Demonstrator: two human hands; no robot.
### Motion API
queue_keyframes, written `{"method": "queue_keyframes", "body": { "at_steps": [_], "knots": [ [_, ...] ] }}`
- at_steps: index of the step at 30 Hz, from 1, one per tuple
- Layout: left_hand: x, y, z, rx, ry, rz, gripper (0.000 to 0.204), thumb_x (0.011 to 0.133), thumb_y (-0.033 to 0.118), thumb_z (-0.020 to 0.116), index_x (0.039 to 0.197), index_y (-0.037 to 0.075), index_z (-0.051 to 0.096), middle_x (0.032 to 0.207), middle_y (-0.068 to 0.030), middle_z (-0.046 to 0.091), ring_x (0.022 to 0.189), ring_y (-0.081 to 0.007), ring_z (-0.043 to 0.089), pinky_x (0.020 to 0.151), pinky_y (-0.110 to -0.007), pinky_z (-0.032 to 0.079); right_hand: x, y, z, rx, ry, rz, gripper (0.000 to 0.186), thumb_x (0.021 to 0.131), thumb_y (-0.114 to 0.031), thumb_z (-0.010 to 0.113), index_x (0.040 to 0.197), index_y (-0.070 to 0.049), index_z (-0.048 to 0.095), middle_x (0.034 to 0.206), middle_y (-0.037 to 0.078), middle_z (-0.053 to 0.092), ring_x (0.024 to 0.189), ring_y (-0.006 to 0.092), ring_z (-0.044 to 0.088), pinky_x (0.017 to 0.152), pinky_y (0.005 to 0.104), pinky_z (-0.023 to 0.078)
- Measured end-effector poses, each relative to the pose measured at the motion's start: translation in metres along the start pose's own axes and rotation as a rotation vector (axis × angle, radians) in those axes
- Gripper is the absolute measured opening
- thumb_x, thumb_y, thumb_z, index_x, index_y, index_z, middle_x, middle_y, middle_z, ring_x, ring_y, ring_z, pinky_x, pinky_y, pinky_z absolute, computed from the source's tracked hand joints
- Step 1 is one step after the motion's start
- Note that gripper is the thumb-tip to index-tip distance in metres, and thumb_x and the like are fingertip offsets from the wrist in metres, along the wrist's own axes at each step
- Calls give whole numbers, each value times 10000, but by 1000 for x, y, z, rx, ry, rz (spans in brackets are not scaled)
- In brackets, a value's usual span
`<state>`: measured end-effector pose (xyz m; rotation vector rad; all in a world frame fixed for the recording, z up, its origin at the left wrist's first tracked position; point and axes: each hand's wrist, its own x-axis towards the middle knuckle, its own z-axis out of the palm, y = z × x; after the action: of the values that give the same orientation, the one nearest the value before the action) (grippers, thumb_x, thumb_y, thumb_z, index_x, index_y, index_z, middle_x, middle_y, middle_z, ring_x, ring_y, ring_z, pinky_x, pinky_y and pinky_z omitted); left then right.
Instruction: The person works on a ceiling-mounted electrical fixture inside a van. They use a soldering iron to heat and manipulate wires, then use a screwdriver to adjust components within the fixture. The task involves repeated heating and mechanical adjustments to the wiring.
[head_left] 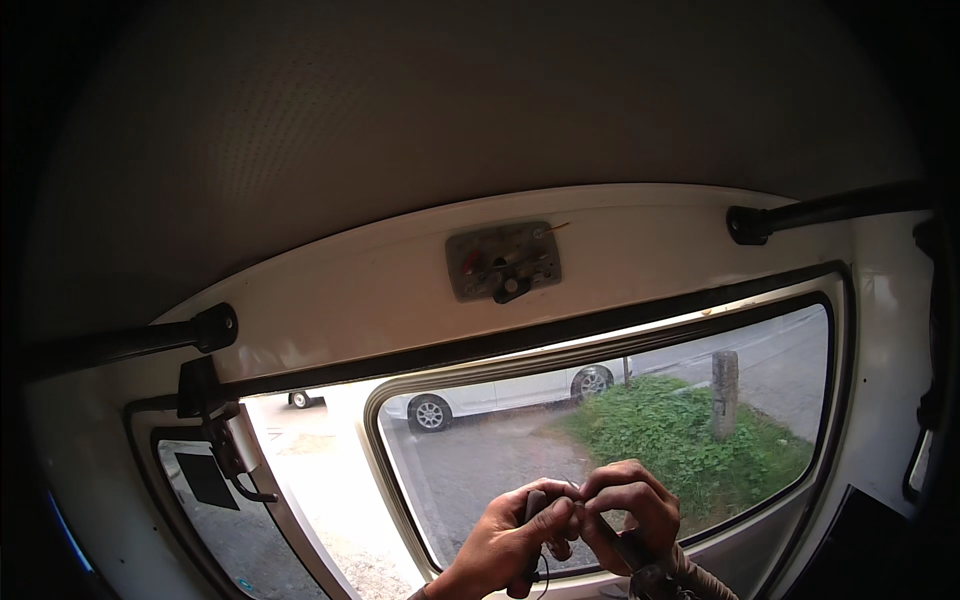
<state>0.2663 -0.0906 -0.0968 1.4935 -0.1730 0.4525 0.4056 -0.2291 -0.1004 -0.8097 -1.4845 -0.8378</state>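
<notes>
My left hand [510, 540] and my right hand [635, 505] meet low in front of the rear window, fingertips pinched together around something small and thin, possibly a wire end, too small to make out clearly. My left hand also grips a dark object [536, 503], with a thin dark cord hanging below it. A dark, elongated object [632, 555] lies in my right hand's palm; what it is, I cannot make out. Above my hands, an open fixture [503, 262] with exposed parts is mounted on the white panel.
Black grab bars [830, 210] jut in at both upper sides under the ceiling [480, 100]. A narrow door [220, 520] with a metal latch mechanism [238, 443] stands open at left. The window frame [838, 390] surrounds glass, with a white car [480, 390], greenery and a post outside.
</notes>
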Motion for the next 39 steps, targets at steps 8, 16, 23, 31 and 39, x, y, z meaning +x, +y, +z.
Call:
{"method": "queue_keyframes", "body": {
  "at_steps": [8, 16, 23, 31, 39],
  "knots": [
    [-4, -2, -4, -187, 97, -84, 275, 1019, 245, 671, 1117, -1, 598, 860, -149, 710, 713, -164, 716, 422, -208, 480, -24, 6, 8, 40, -12, 104, 236, 779, -108, 893, 909, -131, 698, 1034, 85, 726, 937, 233, 688, 840, 387, 532],
    [-6, -77, -40, -87, 209, 311, 426, 1073, 325, 545, 1303, -33, 551, 1130, -175, 690, 858, -249, 702, 804, -355, 582, -11, 23, -3, 78, -533, 1, 371, 885, -54, 730, 1239, -166, 705, 1331, 111, 611, 1183, 310, 634, 1000, 436, 525],
    [-26, -70, -37, -93, 442, 161, 198, 1057, 210, 532, 1149, 36, 549, 888, -146, 657, 691, -281, 696, 600, -379, 600, 120, 3, -45, -138, -168, -231, 292, 881, 11, 707, 1149, -101, 731, 981, 96, 728, 863, 236, 730, 759, 358, 600],
    [-61, -72, -18, -43, 479, -55, 354, 1032, 266, 585, 1251, 4, 493, 848, -137, 690, 654, -208, 703, 432, -258, 516, 205, -6, -23, -433, -112, -385, 183, 901, 14, 694, 1045, -92, 736, 927, 82, 718, 799, 208, 720, 690, 338, 578],
    [-79, -93, -36, -46, 451, -99, 386, 1032, 280, 599, 1280, 2, 500, 863, -101, 692, 670, -146, 693, 433, -202, 472, 215, -2, -25, -511, -176, -431, 128, 892, 7, 695, 982, -75, 735, 928, 69, 725, 822, 203, 709, 740, 344, 549]
  ]
}}
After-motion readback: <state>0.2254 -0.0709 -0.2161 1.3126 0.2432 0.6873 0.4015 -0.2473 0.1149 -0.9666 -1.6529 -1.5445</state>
